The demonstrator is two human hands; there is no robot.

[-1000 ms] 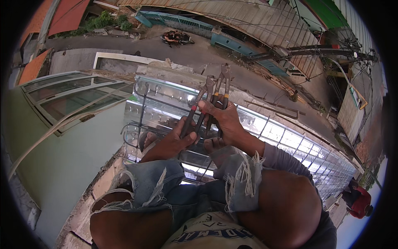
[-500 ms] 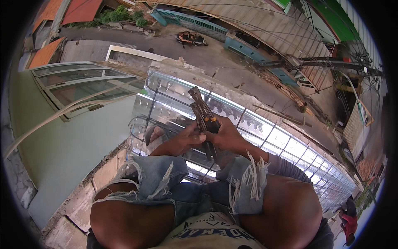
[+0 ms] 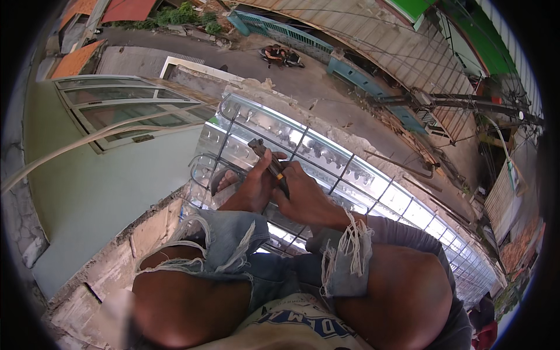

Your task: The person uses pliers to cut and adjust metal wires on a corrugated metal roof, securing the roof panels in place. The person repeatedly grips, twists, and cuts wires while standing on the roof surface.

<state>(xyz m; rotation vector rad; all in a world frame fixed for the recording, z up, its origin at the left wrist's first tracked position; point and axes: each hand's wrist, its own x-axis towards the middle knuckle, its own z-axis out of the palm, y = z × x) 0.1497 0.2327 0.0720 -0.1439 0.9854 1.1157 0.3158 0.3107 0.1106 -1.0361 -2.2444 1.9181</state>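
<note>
My hands come together above the steel bar mesh, between my knees. A rusty pair of pliers point(image 3: 269, 158) with dark handles and yellow bands lies in them, its head tilted up and to the left. My left hand point(image 3: 255, 185) is closed about the tool from the left, thumb raised along it. My right hand point(image 3: 302, 196) wraps the handle end from the right, and its fingers hide much of the handles. Under the hands runs the mesh of dark bars point(image 3: 296, 143), over shiny metal sheeting point(image 3: 256, 121).
A pale green wall point(image 3: 116, 192) with a framed window point(image 3: 125, 105) rises on the left, and cables point(image 3: 70, 149) cross it. Rough masonry point(image 3: 146, 236) edges the mesh. Far below lies a street with a motorcycle point(image 3: 283, 56). Overhead wires and a pole point(image 3: 466, 104) stand right.
The pliers have tilted further left and sunk deeper into my hands. My left hand has shifted up along the tool, and the right has turned round the handles. The view has swung slightly.
</note>
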